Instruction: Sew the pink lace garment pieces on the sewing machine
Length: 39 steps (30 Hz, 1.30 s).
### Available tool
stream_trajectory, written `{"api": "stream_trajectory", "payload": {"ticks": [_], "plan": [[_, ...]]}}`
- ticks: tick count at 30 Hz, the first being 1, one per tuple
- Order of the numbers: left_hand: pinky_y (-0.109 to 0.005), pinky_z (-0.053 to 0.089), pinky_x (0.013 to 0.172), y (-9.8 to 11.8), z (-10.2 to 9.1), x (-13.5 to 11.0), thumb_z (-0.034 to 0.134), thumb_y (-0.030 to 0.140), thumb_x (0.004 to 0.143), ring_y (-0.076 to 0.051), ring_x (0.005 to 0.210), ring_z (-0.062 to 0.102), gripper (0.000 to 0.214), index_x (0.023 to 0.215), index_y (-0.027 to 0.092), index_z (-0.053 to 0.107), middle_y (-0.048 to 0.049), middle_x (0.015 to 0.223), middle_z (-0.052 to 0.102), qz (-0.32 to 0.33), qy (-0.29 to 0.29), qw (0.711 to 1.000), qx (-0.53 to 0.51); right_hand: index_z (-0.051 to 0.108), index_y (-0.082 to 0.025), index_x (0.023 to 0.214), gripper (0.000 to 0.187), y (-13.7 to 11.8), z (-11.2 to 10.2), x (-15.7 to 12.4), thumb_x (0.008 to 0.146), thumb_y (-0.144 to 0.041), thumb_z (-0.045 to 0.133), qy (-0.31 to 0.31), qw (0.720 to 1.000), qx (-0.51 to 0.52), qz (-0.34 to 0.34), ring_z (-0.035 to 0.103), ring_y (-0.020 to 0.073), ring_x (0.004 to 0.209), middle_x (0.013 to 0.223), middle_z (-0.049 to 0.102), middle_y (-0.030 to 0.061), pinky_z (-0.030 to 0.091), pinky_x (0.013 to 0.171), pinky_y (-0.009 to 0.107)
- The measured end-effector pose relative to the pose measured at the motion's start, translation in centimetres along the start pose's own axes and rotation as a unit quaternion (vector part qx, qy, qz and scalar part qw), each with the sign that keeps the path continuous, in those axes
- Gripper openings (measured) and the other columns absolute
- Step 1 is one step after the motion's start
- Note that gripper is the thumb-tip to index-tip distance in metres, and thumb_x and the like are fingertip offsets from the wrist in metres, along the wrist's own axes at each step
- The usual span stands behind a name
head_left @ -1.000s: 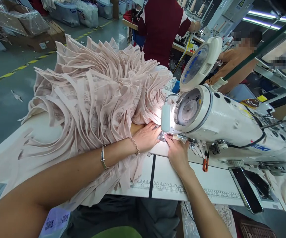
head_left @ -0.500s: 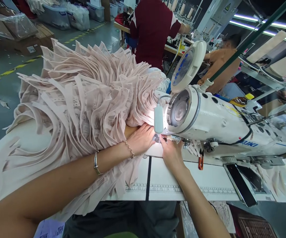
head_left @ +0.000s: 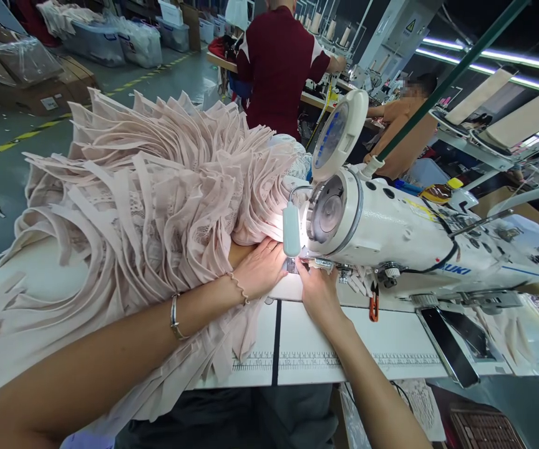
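Observation:
My left hand (head_left: 261,269) lies flat beside the presser foot (head_left: 291,265) of a white sewing machine (head_left: 382,224), its fingers stretched out under the edge of the fabric heap. It seems to press on the work, but the cloth under it is hard to see. On the other side of the foot is my right hand (head_left: 319,288), thumb apart from the fingers, which are partly hidden under the machine head. A large heap of pale pink lace-trimmed fabric pieces (head_left: 166,199) spreads left of the machine and over my left forearm.
Orange thread snips (head_left: 373,304) lie right of my right hand. A phone (head_left: 447,346) rests near the table's front edge, by a printed ruler (head_left: 391,360). A small lamp (head_left: 291,229) lights the needle area. Two people (head_left: 279,68) work beyond the machine.
The view has shifted slightly, so the scene sits a little lower and further left. Both hands keep nearly the same places at the presser foot.

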State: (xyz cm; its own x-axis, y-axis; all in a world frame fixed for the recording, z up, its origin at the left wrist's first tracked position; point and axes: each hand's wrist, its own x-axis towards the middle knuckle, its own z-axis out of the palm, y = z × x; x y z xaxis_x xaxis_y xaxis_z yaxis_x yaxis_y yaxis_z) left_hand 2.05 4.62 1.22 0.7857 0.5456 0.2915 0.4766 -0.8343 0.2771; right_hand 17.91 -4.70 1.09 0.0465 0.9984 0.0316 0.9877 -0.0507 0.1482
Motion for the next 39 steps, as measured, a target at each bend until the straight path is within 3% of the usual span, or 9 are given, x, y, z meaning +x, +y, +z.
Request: {"api": "stream_trajectory", "payload": {"ticks": [9, 15, 17, 22, 26, 30, 33, 37, 39], "plan": [[-0.036, 0.044, 0.09, 0.2, -1.2, -0.4, 0.032, 0.012, 0.101, -0.022, 0.093, 0.061, 0.028, 0.095, 0.014, 0.059, -0.0103, 0.095, 0.065, 0.044, 0.012, 0.998, 0.033, 0.055, -0.026, 0.144, 0.066, 0.3, -0.3, 0.3, 0.086, 0.0, 0.036, -0.045, 0.998, 0.035, 0.032, 0.05, 0.0361, 0.128, 0.138, 0.058, 0.0158, 0.034, 0.108, 0.056], [-0.03, 0.048, 0.079, 0.1, -1.5, 1.4, 0.039, 0.018, 0.1, -0.023, 0.1, 0.062, 0.028, 0.122, 0.013, 0.056, -0.0122, 0.113, 0.064, -0.193, 0.012, 0.981, -0.026, 0.051, -0.015, 0.146, 0.051, 0.3, 1.0, 0.5, 0.097, -0.014, 0.034, -0.013, 0.997, 0.072, 0.012, 0.058, 0.0339, 0.115, 0.122, 0.066, 0.0196, 0.036, 0.106, 0.056], [-0.032, 0.048, 0.088, 0.1, -1.5, 2.5, 0.042, 0.016, 0.099, -0.025, 0.11, 0.059, 0.032, 0.129, 0.011, 0.053, -0.0147, 0.121, 0.062, -0.213, -0.007, 0.977, -0.013, 0.048, -0.014, 0.146, 0.049, 0.5, 1.5, 0.7, 0.1, -0.021, 0.032, -0.012, 0.995, 0.102, -0.005, 0.057, 0.0324, 0.117, 0.121, 0.067, 0.0185, 0.034, 0.108, 0.056], [-0.036, 0.044, 0.097, 0.8, -3.3, 3.2, 0.042, 0.007, 0.095, -0.025, 0.114, 0.056, 0.03, 0.119, 0.009, 0.06, -0.0152, 0.12, 0.063, -0.098, -0.1, 0.989, 0.056, 0.056, -0.015, 0.135, 0.042, 1.3, 2.2, 0.2, 0.101, -0.026, 0.034, 0.099, 0.985, 0.141, -0.034, 0.059, 0.0298, 0.112, 0.114, 0.069, 0.016, 0.039, 0.106, 0.052], [-0.036, 0.045, 0.086, 2.1, -6.2, -0.5, 0.05, 0.005, 0.091, -0.024, 0.091, 0.059, 0.017, 0.088, 0.012, 0.065, -0.0092, 0.093, 0.065, -0.02, -0.13, 0.988, 0.077, 0.064, -0.02, 0.113, 0.031, 0.9, 1.5, -0.8, 0.102, -0.021, 0.035, 0.193, 0.953, 0.203, -0.112, 0.062, 0.0243, 0.098, 0.098, 0.07, 0.0094, 0.047, 0.094, 0.042], [-0.043, 0.04, 0.096, 2.3, -7.5, -5.8, 0.065, 0.017, 0.089, -0.03, 0.105, 0.055, 0.007, 0.087, 0.011, 0.065, -0.0134, 0.1, 0.064, 0.006, -0.098, 0.978, 0.186, 0.05, -0.02, 0.136, 0.038, -2.2, 0.1, -0.8, 0.099, -0.025, 0.044, 0.126, 0.924, 0.299, -0.204, 0.052, 0.0267, 0.124, 0.129, 0.062, 0.0125, 0.045, 0.1, 0.044], [-0.037, 0.041, 0.092, 1.4, -8.2, -8.6, 0.058, 0.007, 0.09, -0.023, 0.093, 0.057, 0.01, 0.084, 0.014, 0.063, -0.0073, 0.094, 0.065, 0.05, -0.144, 0.982, 0.107, 0.038, -0.022, 0.146, 0.06, -4.7, -0.9, -0.4, 0.091, -0.031, 0.06, 0.041, 0.912, 0.341, -0.225, 0.047, 0.031, 0.126, 0.134, 0.056, 0.0143, 0.043, 0.101, 0.05], [-0.022, 0.04, 0.071, -0.5, -11.0, -10.0, 0.064, 0.007, 0.088, -0.014, 0.076, 0.058, 0.013, 0.082, 0.018, 0.061, 0.0028, 0.083, 0.066, 0.095, -0.291, 0.943, -0.129, 0.063, -0.022, 0.097, 0.014, -4.9, -1.9, -0.5, 0.085, -0.027, 0.069, -0.054, 0.909, 0.372, -0.18, 0.054, 0.0226, 0.088, 0.088, 0.059, 0.0023, 0.043, 0.088, 0.042], [-0.02, 0.036, 0.058, -1.1, -12.4, -9.8, 0.07, 0.007, 0.085, -0.012, 0.067, 0.058, 0.015, 0.081, 0.02, 0.065, 0.0051, 0.071, 0.065, 0.1, -0.391, 0.893, -0.199, 0.059, -0.021, 0.075, 0.016, -3.6, -2.2, -1.0, 0.084, -0.029, 0.07, -0.053, 0.904, 0.4, -0.141, 0.053, 0.0216, 0.087, 0.085, 0.056, 0.0019, 0.042, 0.085, 0.039]]}}
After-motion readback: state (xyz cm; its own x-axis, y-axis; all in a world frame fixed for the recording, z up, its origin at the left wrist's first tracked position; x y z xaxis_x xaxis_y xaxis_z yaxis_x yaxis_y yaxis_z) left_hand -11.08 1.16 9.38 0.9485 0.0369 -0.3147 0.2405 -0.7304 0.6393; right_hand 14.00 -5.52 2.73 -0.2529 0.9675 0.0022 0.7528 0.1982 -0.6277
